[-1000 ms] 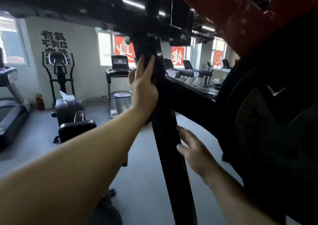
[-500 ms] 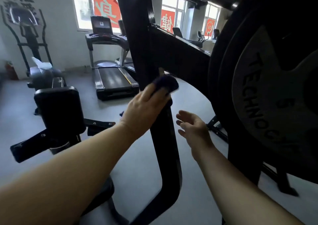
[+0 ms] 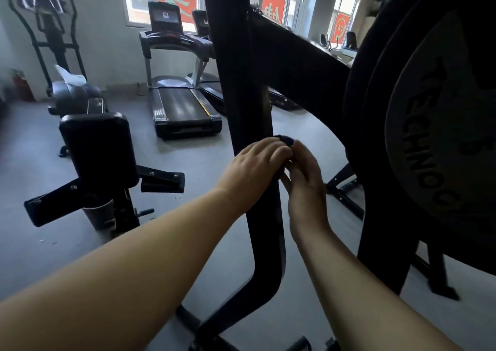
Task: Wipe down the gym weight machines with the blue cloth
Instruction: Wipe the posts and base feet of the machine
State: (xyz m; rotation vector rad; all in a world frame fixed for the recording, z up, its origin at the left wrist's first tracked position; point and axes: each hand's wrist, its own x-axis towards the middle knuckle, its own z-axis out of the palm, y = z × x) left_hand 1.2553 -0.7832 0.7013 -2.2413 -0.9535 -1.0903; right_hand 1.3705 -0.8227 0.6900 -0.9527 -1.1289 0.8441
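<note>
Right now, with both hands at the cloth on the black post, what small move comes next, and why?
Probably slide the blue cloth on down the black post. The left hand presses it there, the right hand touches it, and the post's lower stretch and bend lie just below.

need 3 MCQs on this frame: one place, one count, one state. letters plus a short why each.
1. Where is the cloth?
A. On the floor
B. Against the black upright post, under the hands
C. On the treadmill

2. How many hands are at the cloth?
A. None
B. One
C. Two

3. How does the weight plate stand?
A. Flat on the floor
B. On edge, mounted on the machine
C. Carried by a hand

B: a dark fold shows above the left hand on the post.
C: the right hand meets the left hand there.
B: its lettered face is upright at right.
</note>
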